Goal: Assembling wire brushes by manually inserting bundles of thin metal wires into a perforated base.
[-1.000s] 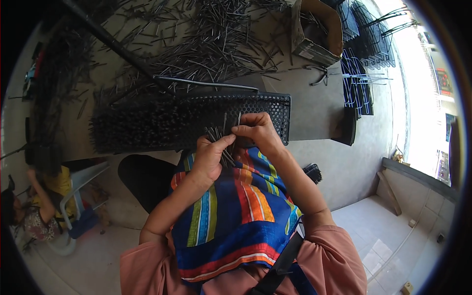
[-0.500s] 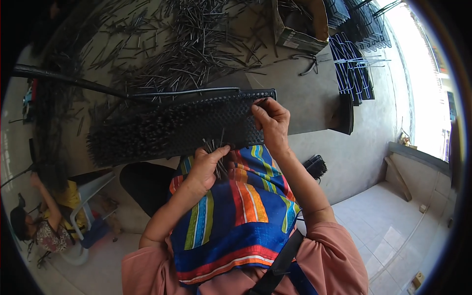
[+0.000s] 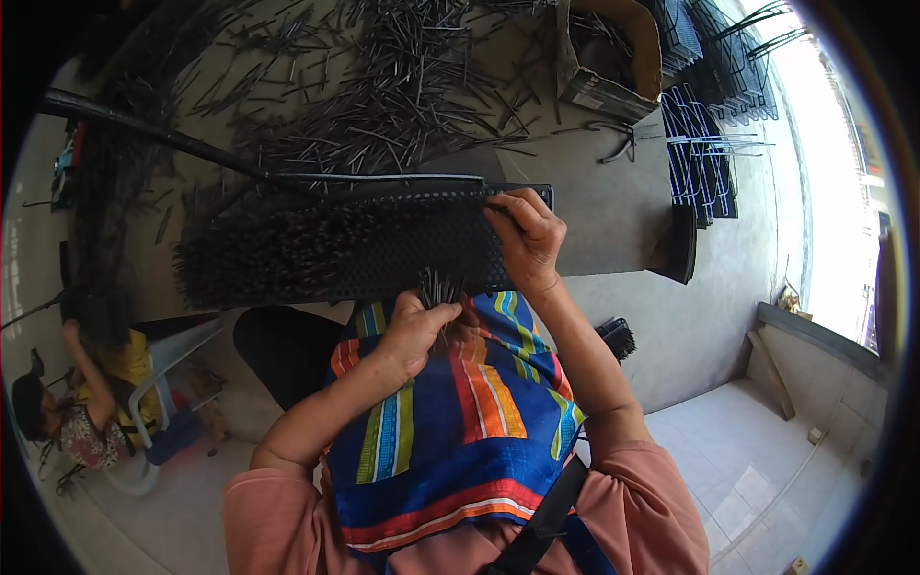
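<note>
The left hand (image 3: 414, 335) pinched a bundle (image 3: 436, 292) of strips mid-frame, while the right hand's (image 3: 527, 230) fingertips pressed together (on what, I couldn't tell) at the right end of the black panel (image 3: 412, 240), left of centre. A loosened left grip could have spilled strips onto the apron (image 3: 446, 450). The counter (image 3: 604, 220) carried a pile (image 3: 402, 105) at upper centre; floor tiles (image 3: 709, 450) showed lower right.

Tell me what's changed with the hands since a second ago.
The right hand has moved forward and right, away from the bundle of dark bristle strands, to the right end of the black perforated panel; whether it holds a strand is unclear. The left hand still grips the bundle, and tufts still cover the panel's left part.
</note>
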The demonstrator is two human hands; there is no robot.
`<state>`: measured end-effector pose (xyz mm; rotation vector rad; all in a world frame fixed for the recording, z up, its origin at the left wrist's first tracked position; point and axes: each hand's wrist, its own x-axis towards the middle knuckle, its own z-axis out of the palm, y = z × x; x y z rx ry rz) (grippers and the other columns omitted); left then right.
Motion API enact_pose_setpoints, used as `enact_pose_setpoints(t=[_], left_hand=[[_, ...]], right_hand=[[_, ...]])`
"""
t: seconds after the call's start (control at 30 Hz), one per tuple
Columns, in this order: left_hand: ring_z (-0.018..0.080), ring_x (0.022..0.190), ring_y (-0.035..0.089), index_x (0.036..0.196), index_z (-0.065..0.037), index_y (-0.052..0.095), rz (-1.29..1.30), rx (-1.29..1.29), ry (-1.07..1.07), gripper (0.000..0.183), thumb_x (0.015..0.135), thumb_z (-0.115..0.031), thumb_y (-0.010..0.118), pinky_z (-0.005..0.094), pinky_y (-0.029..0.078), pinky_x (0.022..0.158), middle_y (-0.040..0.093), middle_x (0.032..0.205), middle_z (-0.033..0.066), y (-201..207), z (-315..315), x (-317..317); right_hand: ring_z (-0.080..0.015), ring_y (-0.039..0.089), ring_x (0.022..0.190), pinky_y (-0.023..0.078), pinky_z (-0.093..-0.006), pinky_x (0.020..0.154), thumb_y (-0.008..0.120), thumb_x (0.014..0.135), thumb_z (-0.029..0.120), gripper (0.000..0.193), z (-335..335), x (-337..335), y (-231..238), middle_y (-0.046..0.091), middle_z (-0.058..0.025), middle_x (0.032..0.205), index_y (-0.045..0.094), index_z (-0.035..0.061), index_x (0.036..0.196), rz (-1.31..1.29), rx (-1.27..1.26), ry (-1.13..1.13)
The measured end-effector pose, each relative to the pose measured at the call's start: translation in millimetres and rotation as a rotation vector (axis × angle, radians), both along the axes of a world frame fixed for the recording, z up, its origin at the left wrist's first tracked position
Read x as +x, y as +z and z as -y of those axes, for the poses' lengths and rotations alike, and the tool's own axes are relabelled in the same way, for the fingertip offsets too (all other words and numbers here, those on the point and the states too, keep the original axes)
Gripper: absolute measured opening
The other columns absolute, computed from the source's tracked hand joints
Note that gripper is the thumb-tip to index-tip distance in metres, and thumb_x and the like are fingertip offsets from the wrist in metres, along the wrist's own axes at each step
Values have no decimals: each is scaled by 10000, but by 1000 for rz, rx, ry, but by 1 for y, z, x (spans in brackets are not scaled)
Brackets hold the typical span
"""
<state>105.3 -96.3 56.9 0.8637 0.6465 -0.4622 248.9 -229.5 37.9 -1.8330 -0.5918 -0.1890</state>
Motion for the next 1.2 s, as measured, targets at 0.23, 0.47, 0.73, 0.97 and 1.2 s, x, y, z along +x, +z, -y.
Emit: enact_pose_setpoints(t=[0.23,0.47,0.73,0.97,1.2], left_hand=[[187,614,664,889,14,653,15,79,151,103,876,-20,556,284,496,499,684,782,126,-4,1,18],[179,606,659,852,-4,659,-44,6,186,55,845,-20,607,282,491,495,685,759,103,-5,4,18],[175,625,663,885,-18,671,-39,-18,275,72,823,-6,637,286,504,524,693,787,94,-13,6,24],[186,681,681,909,13,682,5,-77,313,117,807,46,634,301,562,640,698,838,93,-12,6,26],[185,759,690,960,18,675,41,-16,331,157,809,48,641,310,577,683,698,882,85,-12,14,29]], right_hand=[[-132,593,642,452,-232,574,718,726,-79,165,-2,2,0,635,-81,788,686,-13,875,55,-46,34],[-155,600,634,458,-238,573,724,720,-77,173,-6,9,-5,636,-92,790,687,-16,877,97,-148,97],[-152,603,618,453,-246,557,721,739,-35,136,-4,10,2,614,-81,739,693,-2,868,45,-253,29],[-125,613,613,464,-251,542,709,770,-6,79,11,-11,18,644,-54,689,674,-31,836,-719,-247,208],[-58,528,542,393,-194,483,682,817,16,66,20,-24,5,616,-5,665,669,-29,863,-1222,190,140]])
